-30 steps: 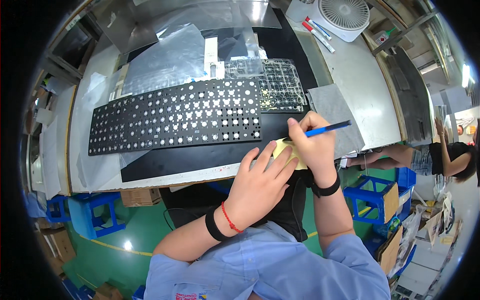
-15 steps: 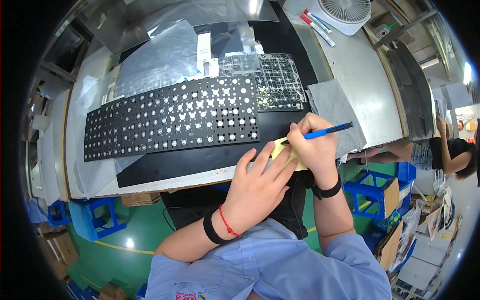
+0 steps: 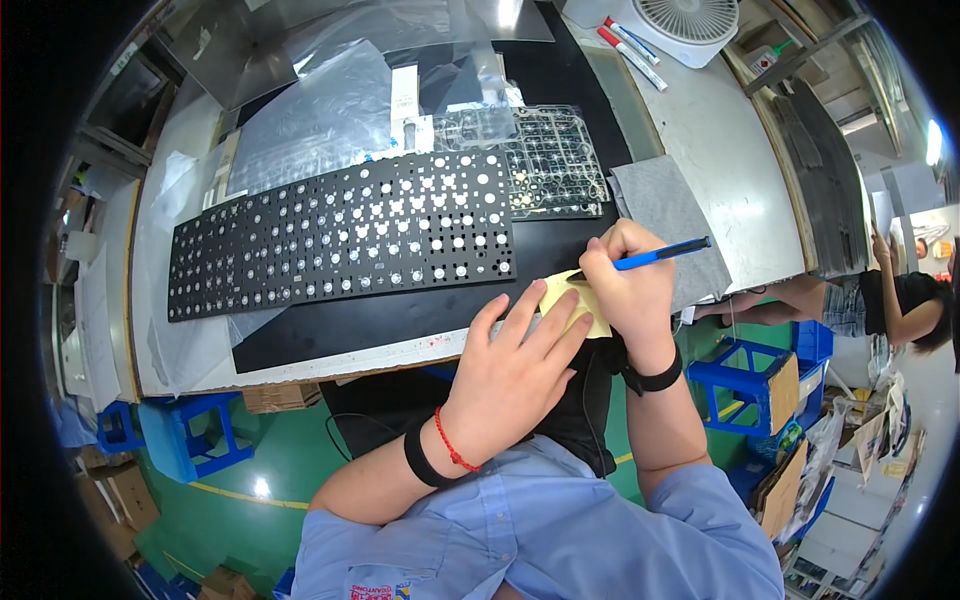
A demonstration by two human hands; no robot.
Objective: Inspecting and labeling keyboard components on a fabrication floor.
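A small yellow paper note (image 3: pixel 592 312) lies at the table's front edge. My left hand (image 3: pixel 517 353) rests over it with the fingers spread, their tips pressing on the paper. In my right hand (image 3: pixel 634 286) is a blue and black pen (image 3: pixel 664 253), gripped near its tip. The tip points down at the note's upper part, and the curled fingers partly hide it. To the left of my hands lies a long black keyboard plate (image 3: pixel 345 235) dotted with round whitish spots. Behind its right end is a clear sheet (image 3: pixel 556 160) with a grid of wiring traces.
Grey cloth (image 3: pixel 672 225) lies right of my right hand. Clear plastic film (image 3: pixel 320 110) covers the far table. Markers (image 3: pixel 632 58) and a white fan (image 3: pixel 690 25) stand at the back right. A blue stool (image 3: pixel 740 385) is on the floor; another person (image 3: pixel 905 310) is at far right.
The pen and my right hand have shifted very slightly, and a little more of the yellow note shows. My left hand stays nearly in place on it.
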